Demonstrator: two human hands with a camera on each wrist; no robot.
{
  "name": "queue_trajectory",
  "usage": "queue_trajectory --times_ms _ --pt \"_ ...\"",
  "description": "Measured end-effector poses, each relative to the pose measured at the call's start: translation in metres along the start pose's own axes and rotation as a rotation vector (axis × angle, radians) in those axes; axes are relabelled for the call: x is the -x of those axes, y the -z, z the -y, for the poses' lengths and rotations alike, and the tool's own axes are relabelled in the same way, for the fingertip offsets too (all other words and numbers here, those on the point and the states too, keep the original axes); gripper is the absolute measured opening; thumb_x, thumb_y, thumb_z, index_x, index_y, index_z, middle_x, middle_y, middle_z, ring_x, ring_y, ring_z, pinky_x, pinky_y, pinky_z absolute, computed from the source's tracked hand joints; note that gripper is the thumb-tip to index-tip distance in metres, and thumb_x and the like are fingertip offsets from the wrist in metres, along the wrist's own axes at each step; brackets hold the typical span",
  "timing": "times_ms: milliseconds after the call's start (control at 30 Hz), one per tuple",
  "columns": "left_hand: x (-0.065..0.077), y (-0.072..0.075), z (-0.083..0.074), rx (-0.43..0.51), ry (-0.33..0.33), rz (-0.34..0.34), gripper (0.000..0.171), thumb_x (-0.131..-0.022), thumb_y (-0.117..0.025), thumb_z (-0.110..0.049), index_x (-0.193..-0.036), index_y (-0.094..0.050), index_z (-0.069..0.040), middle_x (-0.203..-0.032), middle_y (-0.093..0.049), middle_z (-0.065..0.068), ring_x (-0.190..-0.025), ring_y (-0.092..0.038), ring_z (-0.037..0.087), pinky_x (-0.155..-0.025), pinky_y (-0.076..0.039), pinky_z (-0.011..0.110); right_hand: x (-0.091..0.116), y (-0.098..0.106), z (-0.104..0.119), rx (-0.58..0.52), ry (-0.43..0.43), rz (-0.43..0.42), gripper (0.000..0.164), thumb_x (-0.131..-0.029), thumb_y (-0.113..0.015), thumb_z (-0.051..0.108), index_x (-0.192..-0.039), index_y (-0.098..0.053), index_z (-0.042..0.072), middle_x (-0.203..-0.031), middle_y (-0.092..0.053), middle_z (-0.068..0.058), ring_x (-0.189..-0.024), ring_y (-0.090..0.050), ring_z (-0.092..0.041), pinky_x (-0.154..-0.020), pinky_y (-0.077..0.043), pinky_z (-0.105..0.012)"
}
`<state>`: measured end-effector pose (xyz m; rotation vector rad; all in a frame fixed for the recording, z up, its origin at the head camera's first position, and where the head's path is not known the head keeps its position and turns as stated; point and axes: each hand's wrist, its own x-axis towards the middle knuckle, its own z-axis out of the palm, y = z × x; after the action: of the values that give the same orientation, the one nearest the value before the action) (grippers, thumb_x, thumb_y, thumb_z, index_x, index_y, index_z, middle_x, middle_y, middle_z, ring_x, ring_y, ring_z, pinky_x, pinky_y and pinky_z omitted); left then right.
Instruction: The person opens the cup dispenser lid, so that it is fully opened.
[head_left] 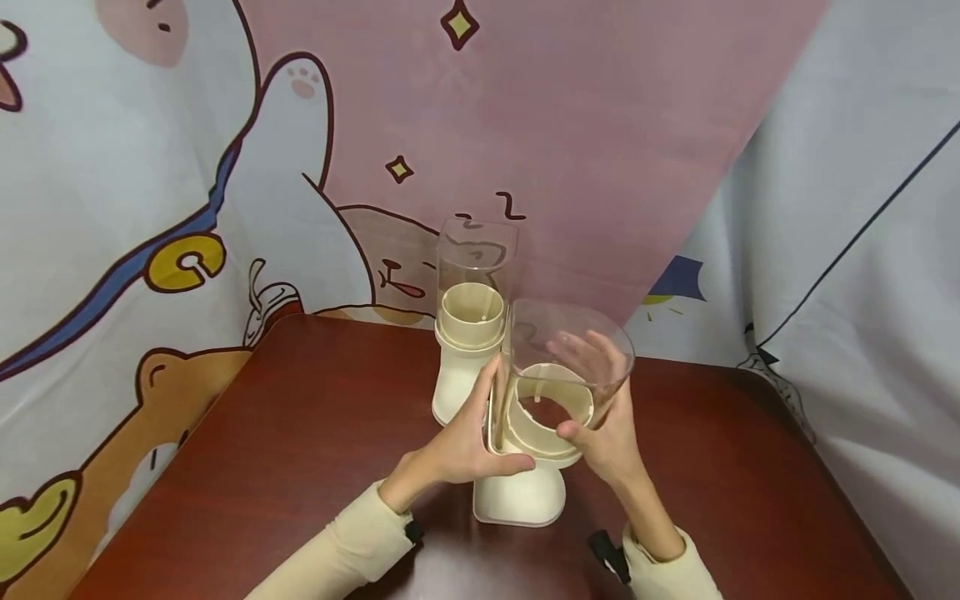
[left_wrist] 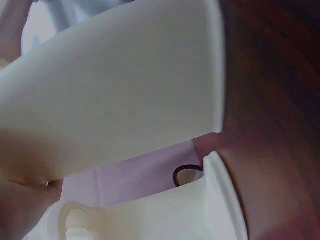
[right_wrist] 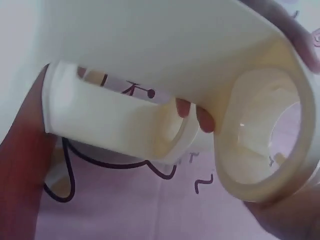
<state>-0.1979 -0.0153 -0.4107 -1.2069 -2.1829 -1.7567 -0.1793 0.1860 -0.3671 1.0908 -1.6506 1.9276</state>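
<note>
Close to me is a cream dispenser (head_left: 519,500) with a round collar and a clear tank (head_left: 573,333) on top. My left hand (head_left: 457,437) grips its collar from the left, thumb across the front. From the right, my right hand (head_left: 611,425) holds the clear tank near the collar, thumb in front and fingers seen through the plastic behind. The right wrist view looks up at the collar's open underside (right_wrist: 227,150), with left fingertips (right_wrist: 205,119) beside it. In the left wrist view, the curved body (left_wrist: 125,85) tilts close to the lens.
A second cream dispenser (head_left: 453,383) with its own clear tank (head_left: 474,242) stands just behind and to the left. Both are over a dark red-brown table (head_left: 330,400). A cartoon-print cloth (head_left: 585,150) hangs behind the table's back edge and along the sides.
</note>
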Motion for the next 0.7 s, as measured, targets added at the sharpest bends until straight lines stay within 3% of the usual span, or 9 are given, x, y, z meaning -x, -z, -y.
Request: queue_trajectory --times_ms 100,367,700 --pt "-0.002 -0.004 0.001 0.008 -0.015 -0.02 0.126 -0.068 -0.087 -0.031 -0.159 0.0 -0.028 -0.163 -0.02 -0.002 -0.148 -0.029 0.021 -0.121 -0.025 0.045 -0.007 -0.002 -0.002 -0.025 0.057 -0.021 0.104 -0.08 -0.083 0.04 -0.15 -0.022 -0.004 -0.147 -0.045 -0.027 -0.133 -0.054 -0.032 -0.101 -0.051 -0.03" --pt "0.003 -0.006 0.002 -0.015 -0.009 -0.046 0.127 -0.07 -0.087 -0.04 -0.16 0.002 -0.025 -0.166 -0.012 0.0 -0.152 -0.02 0.023 -0.123 -0.021 0.045 -0.007 -0.014 -0.009 -0.007 0.16 -0.116 0.096 -0.084 -0.08 0.041 -0.146 -0.027 -0.009 -0.133 -0.057 -0.025 -0.118 -0.064 -0.031 -0.099 -0.053 -0.033" --pt "0.001 -0.01 0.005 -0.04 -0.031 -0.075 0.132 -0.064 -0.09 -0.027 -0.16 -0.001 -0.02 -0.165 -0.017 0.002 -0.152 -0.022 0.023 -0.124 -0.021 0.043 -0.007 -0.009 -0.007 0.058 0.121 -0.152 0.097 -0.085 -0.077 0.046 -0.145 -0.026 -0.012 -0.129 -0.059 -0.027 -0.114 -0.067 -0.03 -0.094 -0.055 -0.031"
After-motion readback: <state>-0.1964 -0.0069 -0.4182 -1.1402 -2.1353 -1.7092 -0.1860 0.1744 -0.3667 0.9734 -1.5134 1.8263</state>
